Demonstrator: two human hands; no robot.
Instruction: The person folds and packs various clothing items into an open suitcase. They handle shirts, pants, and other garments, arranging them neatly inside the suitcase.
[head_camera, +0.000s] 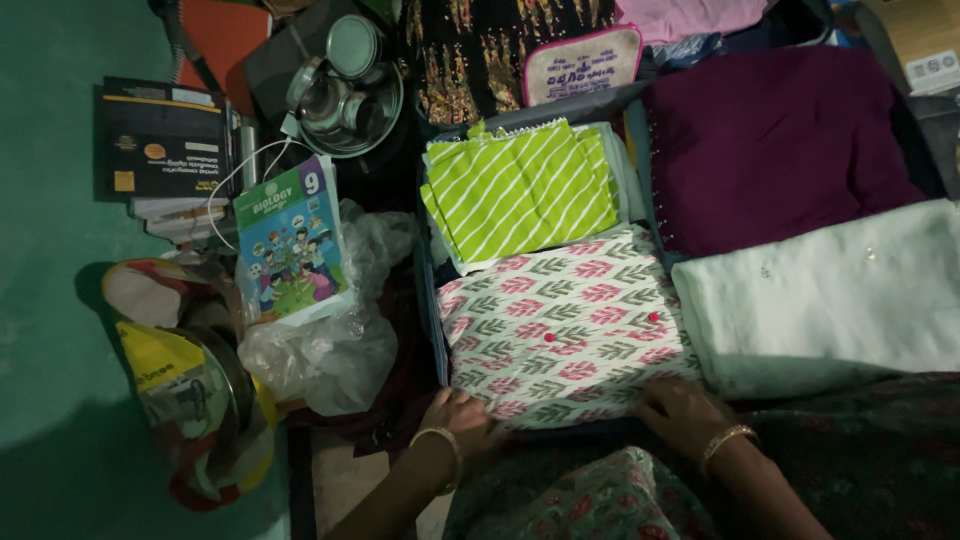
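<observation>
Nearest us, our left hand (458, 415) and right hand (683, 408) sit at the near edge of the folded floral-print cloth (565, 325), white with pink and green leaf motifs. Both grips are loosely curled, fingers pressing on or tucked at the hem; we cannot tell if they actually pinch fabric. A bangle shows on each wrist.

The cloth lies at centre, inside the open suitcase (432, 330). We judge it light, soft and floppy (it will sag if lifted by one corner), so best taken at both near corners or with flat palms under the fold. Small pink buttons on top, nothing fragile.

Room is tight. The white folded fabric (830, 300) touches it at 3 o'clock, the green striped cloth (520, 190) touches at 12, and the maroon garment (775, 140) lies at 1 to 2. The suitcase wall runs along 9 o'clock.

Beyond that wall: a crumpled plastic bag (330, 350) and a textbook (292, 240) at 9 to 10, steel vessels (345, 85) at 11. Green floor (50, 300) far left (the only open space).
</observation>
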